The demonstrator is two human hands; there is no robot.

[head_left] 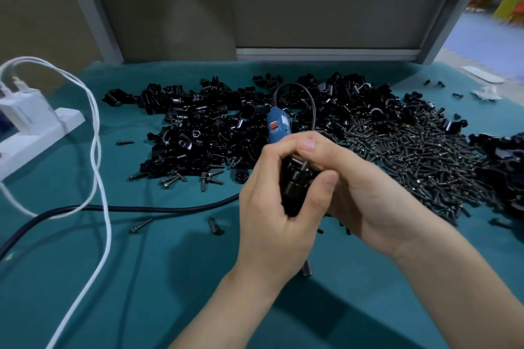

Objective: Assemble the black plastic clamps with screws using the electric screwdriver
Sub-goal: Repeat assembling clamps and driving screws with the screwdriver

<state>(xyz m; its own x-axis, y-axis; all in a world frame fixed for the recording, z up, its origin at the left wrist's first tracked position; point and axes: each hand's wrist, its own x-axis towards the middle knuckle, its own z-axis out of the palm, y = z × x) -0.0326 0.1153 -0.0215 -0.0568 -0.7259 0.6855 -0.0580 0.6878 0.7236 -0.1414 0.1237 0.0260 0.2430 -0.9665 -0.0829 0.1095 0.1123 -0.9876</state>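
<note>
Left hand (272,207) fingers clamped on clamp (295,187), right hand (360,187) on screwdriver (279,126). Clamp looked light, stiff, slick; I'd pinch its sides.

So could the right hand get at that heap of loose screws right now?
Probably, yes: the screw heap lies beside the right hand, nothing between them. But it grips the electric screwdriver, so it would need to let go first.

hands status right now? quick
Left hand: closed, gripping the black clamp.
Right hand: closed, fingers and thumb curled on the same black clamp.
</note>
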